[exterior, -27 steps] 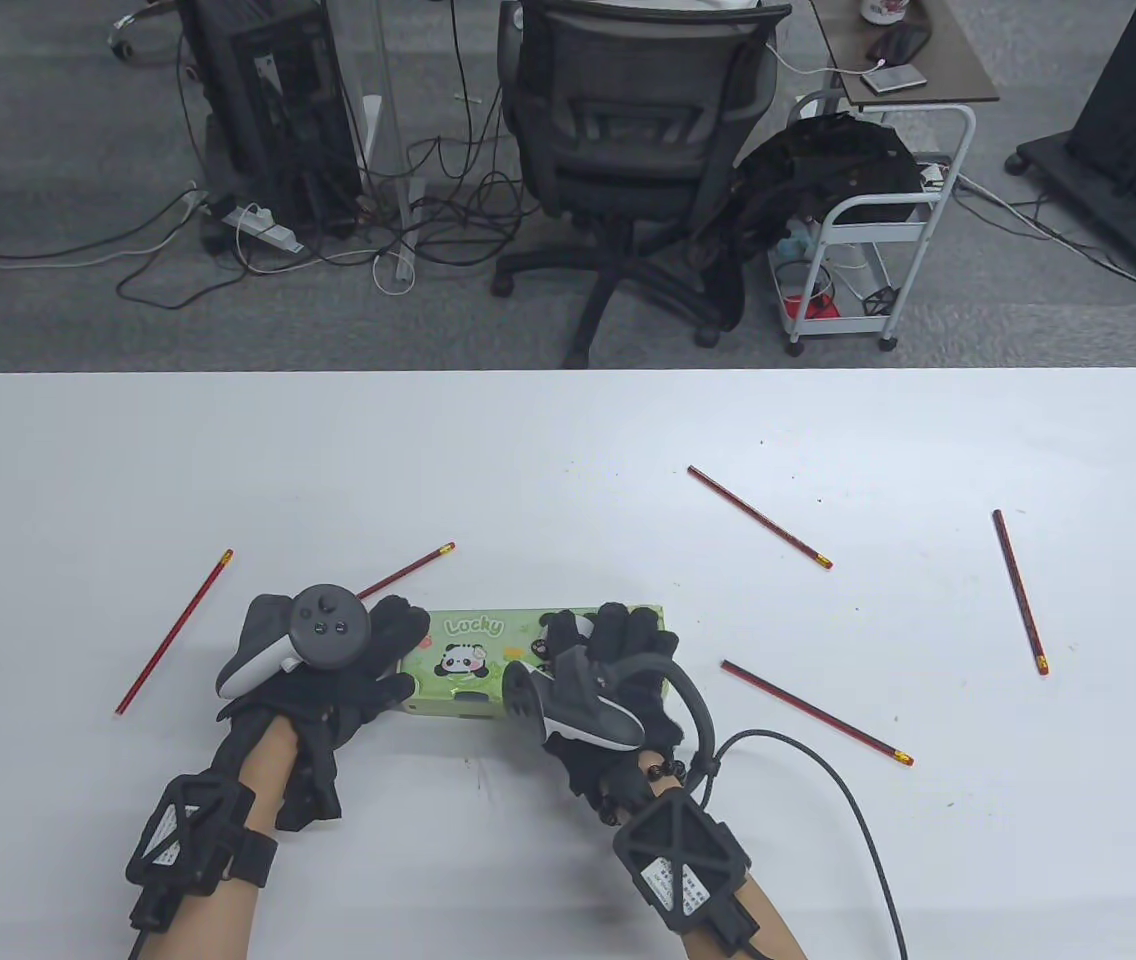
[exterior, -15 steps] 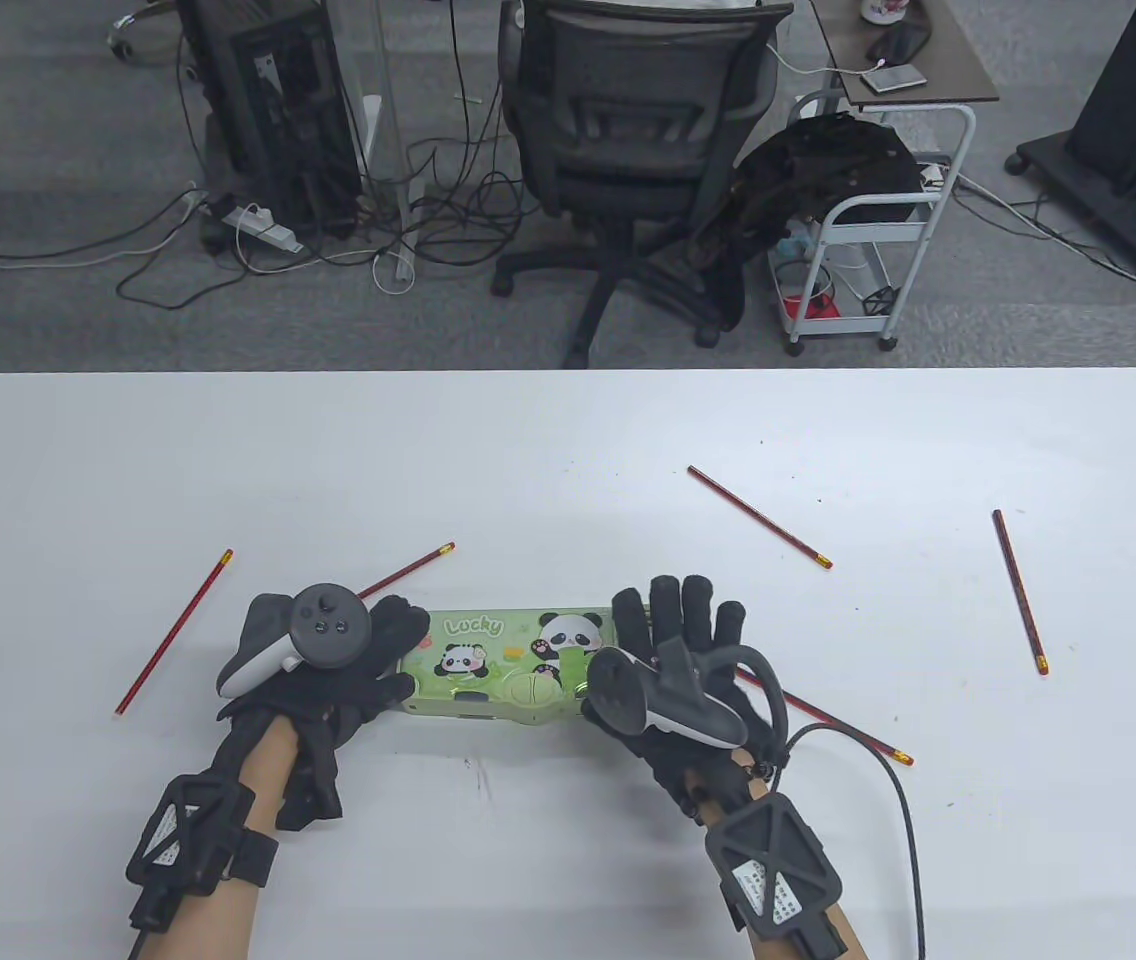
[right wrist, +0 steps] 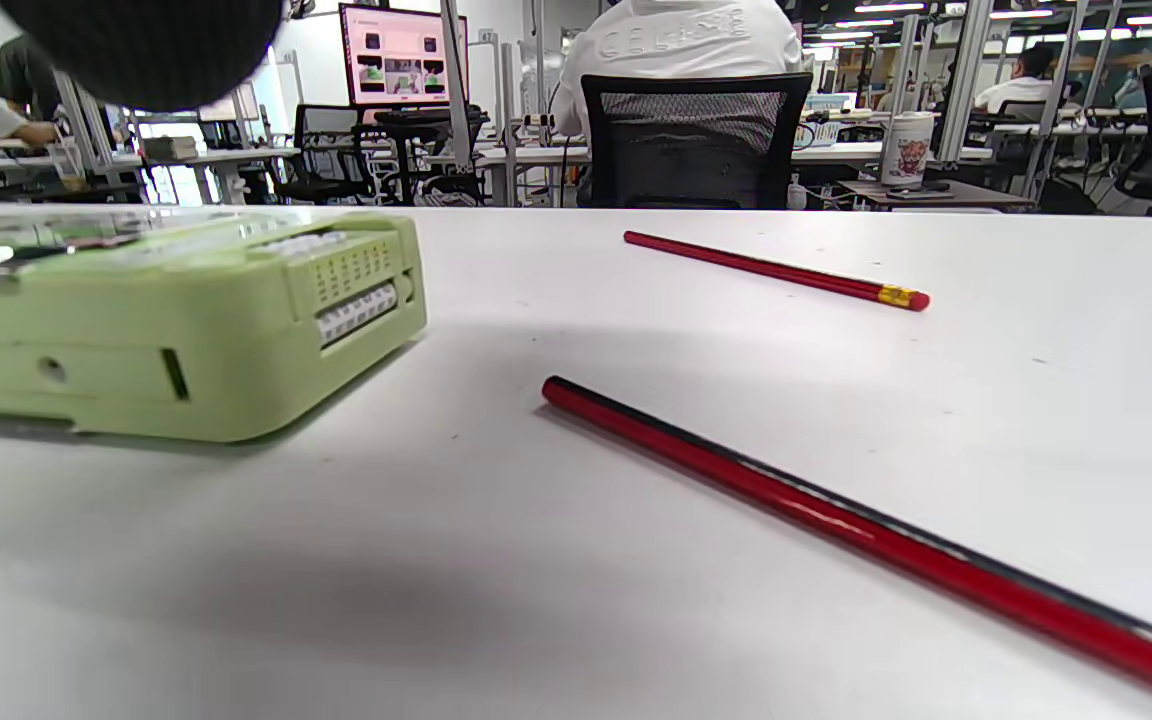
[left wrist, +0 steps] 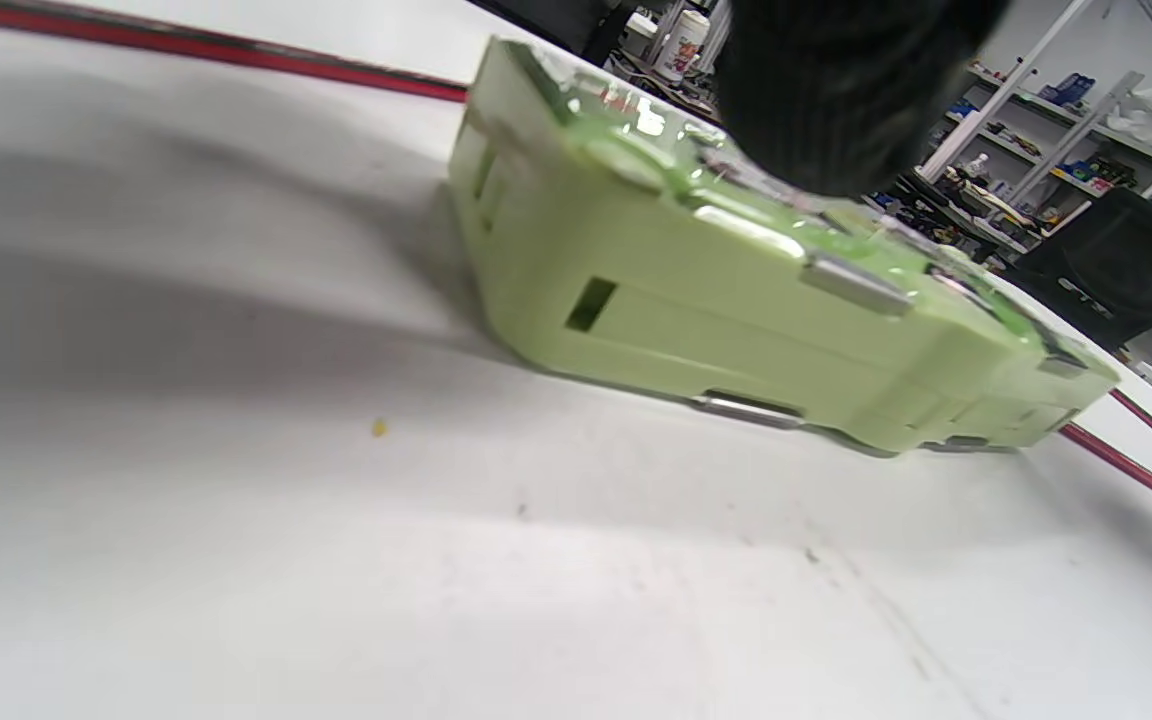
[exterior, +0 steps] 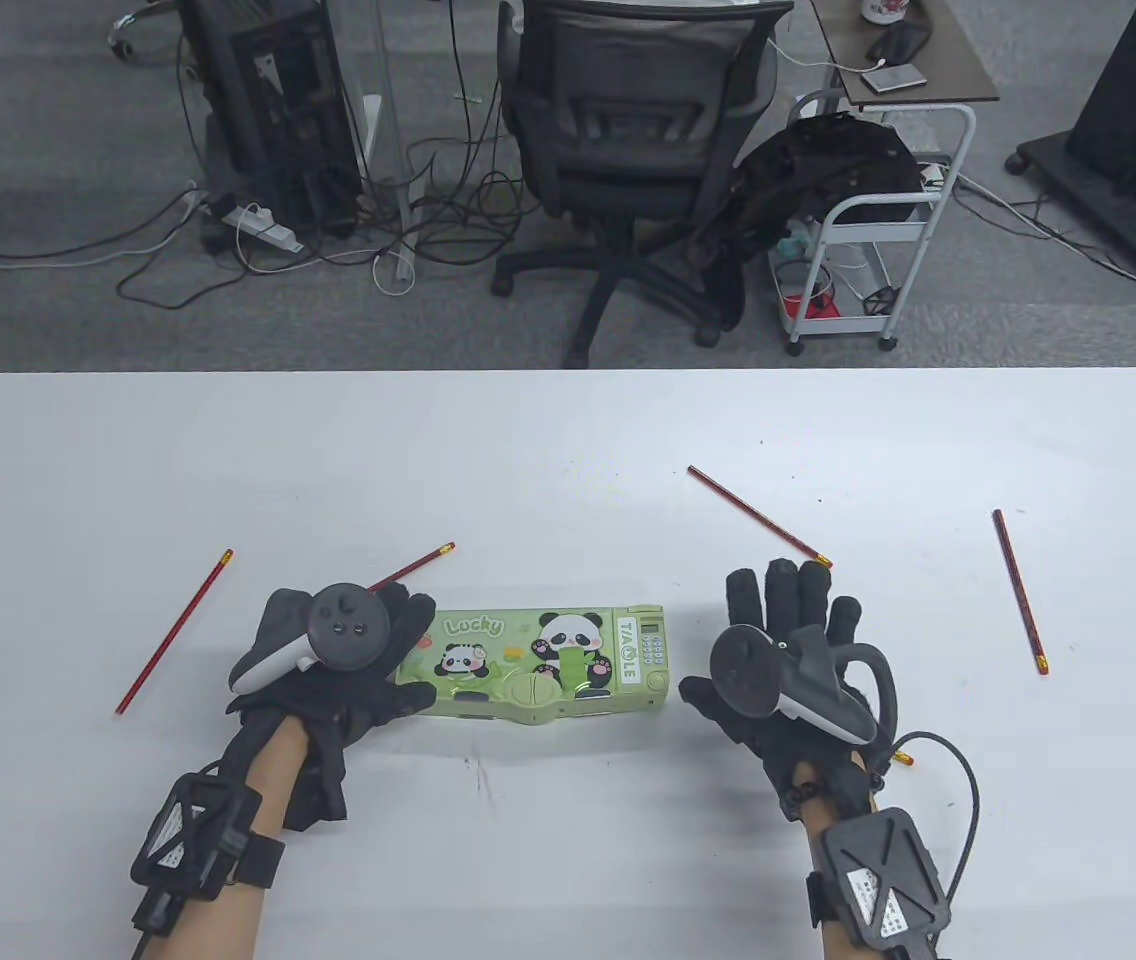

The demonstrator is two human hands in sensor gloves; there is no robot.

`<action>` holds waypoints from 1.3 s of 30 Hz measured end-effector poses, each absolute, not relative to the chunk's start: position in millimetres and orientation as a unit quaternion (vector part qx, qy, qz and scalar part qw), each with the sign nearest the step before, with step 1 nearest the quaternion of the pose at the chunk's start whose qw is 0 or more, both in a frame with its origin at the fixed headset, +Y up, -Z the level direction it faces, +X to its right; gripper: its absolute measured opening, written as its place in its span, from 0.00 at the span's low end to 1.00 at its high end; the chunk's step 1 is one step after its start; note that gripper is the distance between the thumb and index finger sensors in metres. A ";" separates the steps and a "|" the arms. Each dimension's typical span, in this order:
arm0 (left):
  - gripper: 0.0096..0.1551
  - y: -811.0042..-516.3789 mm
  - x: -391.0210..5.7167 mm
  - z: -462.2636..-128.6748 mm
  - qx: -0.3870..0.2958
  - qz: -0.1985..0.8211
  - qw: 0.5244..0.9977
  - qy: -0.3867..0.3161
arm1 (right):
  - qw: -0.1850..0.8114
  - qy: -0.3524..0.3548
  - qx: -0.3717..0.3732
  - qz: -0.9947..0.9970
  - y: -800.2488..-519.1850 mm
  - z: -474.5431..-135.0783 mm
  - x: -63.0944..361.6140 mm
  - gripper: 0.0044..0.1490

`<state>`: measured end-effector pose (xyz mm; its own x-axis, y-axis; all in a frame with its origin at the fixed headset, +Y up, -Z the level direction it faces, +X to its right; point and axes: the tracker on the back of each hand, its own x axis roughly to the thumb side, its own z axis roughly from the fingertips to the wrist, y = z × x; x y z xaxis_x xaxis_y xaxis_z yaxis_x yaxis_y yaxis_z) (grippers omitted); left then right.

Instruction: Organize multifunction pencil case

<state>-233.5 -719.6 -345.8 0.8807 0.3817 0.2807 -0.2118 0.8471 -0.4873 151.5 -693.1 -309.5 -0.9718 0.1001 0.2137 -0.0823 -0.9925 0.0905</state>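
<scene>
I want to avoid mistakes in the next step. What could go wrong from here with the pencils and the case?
1. The right hand hovers open over a red pencil; lowering it carelessly may roll the pencil away.
2. Only the left hand rests on the green pencil case, at one end; the case may pivot or slide when it is opened.
3. The far-right pencil lies well away from the case and may be overlooked.
</scene>
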 end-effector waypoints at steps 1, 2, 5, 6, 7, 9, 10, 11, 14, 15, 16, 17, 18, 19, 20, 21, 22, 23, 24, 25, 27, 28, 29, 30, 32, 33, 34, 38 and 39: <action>0.61 -717.9 -230.6 -345.4 -0.224 0.154 0.943 -0.190 | 0.053 0.046 0.109 0.992 -692.5 -309.4 153.9 0.71; 0.64 -715.2 -225.0 -344.8 -0.222 0.146 0.944 -0.194 | 0.062 0.050 0.107 0.991 -691.9 -308.8 156.9 0.71; 0.72 -712.5 -206.7 -344.6 -0.229 0.107 0.946 -0.200 | 0.080 0.047 0.108 0.990 -690.2 -309.3 162.7 0.71; 0.74 -713.3 -198.1 -345.7 -0.237 0.082 0.947 -0.202 | 0.089 0.044 0.106 0.989 -689.6 -308.8 163.8 0.71; 0.76 -714.1 -191.5 -346.9 -0.243 0.057 0.947 -0.203 | 0.093 0.042 0.106 0.989 -689.5 -308.5 164.2 0.71; 0.79 -717.8 -177.7 -353.4 -0.261 0.008 0.945 -0.199 | 0.095 0.043 0.105 0.989 -690.0 -307.9 164.6 0.71; 0.79 -719.4 -174.6 -355.8 -0.268 -0.001 0.944 -0.195 | 0.096 0.043 0.104 0.989 -690.0 -307.7 164.4 0.71; 0.79 -722.3 -170.3 -359.2 -0.281 -0.007 0.941 -0.191 | 0.096 0.043 0.104 0.989 -689.9 -307.3 163.8 0.71; 0.78 -736.4 -158.0 -364.9 -0.309 -0.006 0.929 -0.201 | 0.101 0.044 0.105 0.988 -691.2 -306.6 162.7 0.70; 0.78 -742.8 -152.8 -364.7 -0.318 -0.042 0.927 -0.192 | 0.102 0.043 0.104 0.988 -691.6 -306.7 162.5 0.70; 0.78 -744.4 -150.7 -364.6 -0.316 -0.066 0.927 -0.191 | 0.103 0.043 0.105 0.988 -691.8 -306.8 162.3 0.70; 0.78 -745.5 -147.7 -364.6 -0.286 -0.102 0.933 -0.194 | 0.104 0.043 0.105 0.988 -692.1 -307.0 161.8 0.70; 0.78 -746.0 -145.8 -364.8 -0.267 -0.113 0.935 -0.202 | 0.104 0.043 0.104 0.988 -692.9 -307.4 160.9 0.70; 0.79 -745.7 -144.8 -364.7 -0.259 -0.118 0.938 -0.197 | 0.103 0.042 0.103 0.988 -693.8 -307.7 159.9 0.70; 0.78 -744.0 -144.2 -364.7 -0.246 -0.120 0.942 -0.196 | 0.100 0.040 0.102 0.989 -695.1 -308.3 158.9 0.70; 0.78 -742.9 -144.0 -365.4 -0.234 -0.120 0.944 -0.200 | 0.099 0.040 0.101 0.989 -695.8 -308.7 158.5 0.70; 0.78 -742.6 -143.5 -366.4 -0.228 -0.120 0.945 -0.203 | 0.098 0.041 0.098 0.990 -697.1 -309.1 158.0 0.70; 0.78 -742.0 -143.5 -366.2 -0.220 -0.118 0.947 -0.204 | 0.098 0.042 0.097 0.990 -698.0 -309.3 158.1 0.69; 0.78 -741.5 -144.7 -365.5 -0.193 -0.111 0.950 -0.217 | 0.098 0.042 0.096 0.990 -698.9 -309.5 158.3 0.69; 0.78 -741.5 -146.2 -365.6 -0.183 -0.106 0.951 -0.225 | 0.098 0.043 0.095 0.990 -699.6 -309.7 158.7 0.69; 0.77 -740.7 -149.5 -363.7 -0.169 -0.078 0.955 -0.232 | 0.102 0.043 0.092 0.990 -699.8 -309.5 160.5 0.69; 0.77 -740.5 -150.2 -362.6 -0.160 -0.079 0.956 -0.234 | 0.105 0.043 0.092 0.989 -699.5 -309.4 161.1 0.69; 0.76 -739.5 -151.9 -360.3 -0.146 -0.079 0.958 -0.235 | 0.113 0.044 0.092 0.988 -699.0 -309.2 162.0 0.69; 0.76 -738.8 -153.5 -359.1 -0.143 -0.070 0.959 -0.235 | 0.123 0.048 0.091 0.987 -698.7 -309.1 162.5 0.69; 0.75 -732.0 -161.1 -352.0 -0.120 -0.022 0.965 -0.231 | 0.159 0.064 0.094 0.981 -698.0 -308.6 162.6 0.70; 0.75 -726.2 -165.7 -347.6 -0.108 0.008 0.969 -0.223 | 0.181 0.073 0.104 0.975 -698.0 -308.7 161.6 0.70; 0.75 -723.0 -168.3 -344.9 -0.100 0.027 0.970 -0.220 | 0.195 0.078 0.109 0.972 -698.2 -308.6 160.7 0.71; 0.75 -703.9 -179.9 -323.4 -0.053 0.182 0.955 -0.229 | 0.358 0.103 0.174 0.911 -704.0 -309.0 144.7 0.75; 0.75 -701.1 -180.2 -319.0 -0.048 0.209 0.948 -0.234 | 0.400 0.113 0.196 0.888 -705.6 -309.1 139.3 0.77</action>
<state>-180.2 -701.1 -319.0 0.8031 0.4192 0.4235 -0.3740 0.9079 -0.1895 139.3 -705.6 -309.1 -0.6041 0.7542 0.2574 -0.6659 -0.6552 0.3569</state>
